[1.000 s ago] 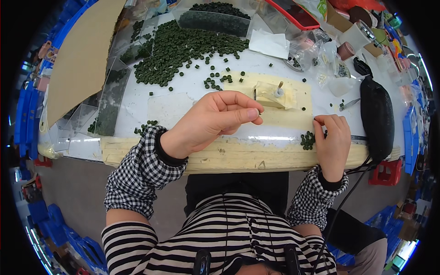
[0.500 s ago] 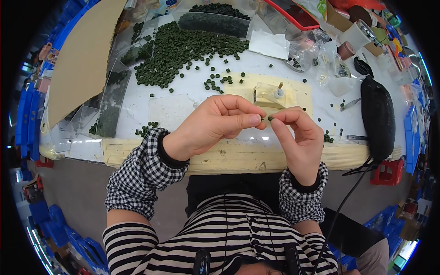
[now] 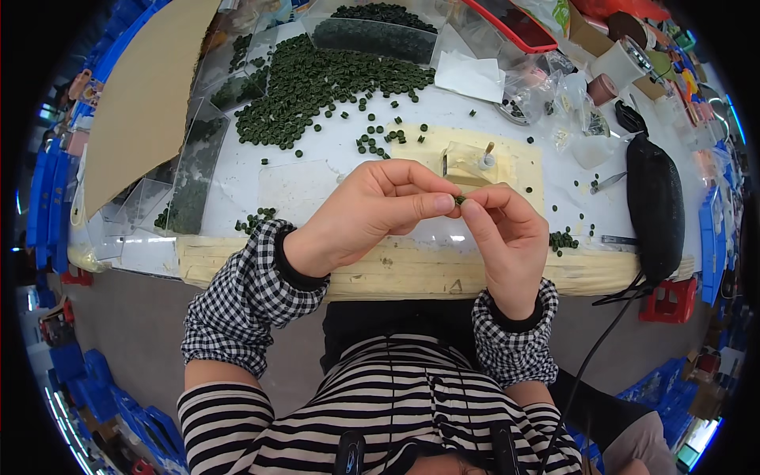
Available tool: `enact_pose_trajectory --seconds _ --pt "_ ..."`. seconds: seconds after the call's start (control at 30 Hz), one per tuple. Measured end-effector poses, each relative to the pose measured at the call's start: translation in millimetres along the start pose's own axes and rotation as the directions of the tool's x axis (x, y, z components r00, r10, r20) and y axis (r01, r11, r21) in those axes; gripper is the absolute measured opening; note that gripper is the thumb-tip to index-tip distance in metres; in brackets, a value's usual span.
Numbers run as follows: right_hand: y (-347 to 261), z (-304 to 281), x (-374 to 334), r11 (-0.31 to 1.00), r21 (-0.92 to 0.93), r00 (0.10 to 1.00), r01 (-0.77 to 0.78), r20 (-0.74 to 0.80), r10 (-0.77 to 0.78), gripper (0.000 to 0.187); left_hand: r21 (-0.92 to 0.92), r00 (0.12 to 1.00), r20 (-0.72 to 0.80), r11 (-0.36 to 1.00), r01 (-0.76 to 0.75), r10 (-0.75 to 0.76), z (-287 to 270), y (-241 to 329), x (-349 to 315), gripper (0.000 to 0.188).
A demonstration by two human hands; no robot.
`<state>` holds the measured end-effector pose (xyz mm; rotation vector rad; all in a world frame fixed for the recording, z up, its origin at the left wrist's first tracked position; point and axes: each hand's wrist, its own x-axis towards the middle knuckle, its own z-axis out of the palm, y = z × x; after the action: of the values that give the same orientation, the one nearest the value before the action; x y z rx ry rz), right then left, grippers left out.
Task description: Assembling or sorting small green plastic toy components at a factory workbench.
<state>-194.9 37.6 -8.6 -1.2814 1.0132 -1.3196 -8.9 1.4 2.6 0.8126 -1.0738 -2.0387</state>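
Observation:
My left hand and my right hand meet fingertip to fingertip above the near side of the table. Pinched between both thumbs and forefingers is a small dark green piece; the fingertips cover most of it, and I cannot make out whether it is one part or two pressed together. Just beyond the fingers stands a yellowish taped block with a short upright peg. A large heap of small dark green round grooved pieces spreads over the white tabletop to the far left of my hands.
Clear trays with more green pieces stand at the back. A cardboard sheet covers the left side. Farther right lie white paper, a red-edged phone, a black pouch and tweezers. Yellow padding lines the front edge.
My right hand has moved slightly left, closing the small gap, so both hands' fingertips now touch at the green piece. My left hand has hardly moved.

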Motion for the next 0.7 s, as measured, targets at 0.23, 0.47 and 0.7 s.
enact_pose_trajectory --seconds 0.23,0.47,0.7 --pt "2 2 -1 0.998 -0.004 0.995 0.060 -0.085 -0.060 0.007 -0.077 1.000 0.028 0.997 0.007 -0.005 -2 -1 1 0.014" --pt "6 6 4 0.802 -0.442 0.884 0.402 -0.039 -0.465 0.017 -0.108 0.999 0.045 0.994 0.030 -0.026 -4 -3 2 0.015" --pt "1 4 6 0.532 -0.651 0.757 0.542 0.103 -0.645 0.030 -0.197 0.996 0.056 0.977 0.081 -0.072 -6 -6 2 0.015"
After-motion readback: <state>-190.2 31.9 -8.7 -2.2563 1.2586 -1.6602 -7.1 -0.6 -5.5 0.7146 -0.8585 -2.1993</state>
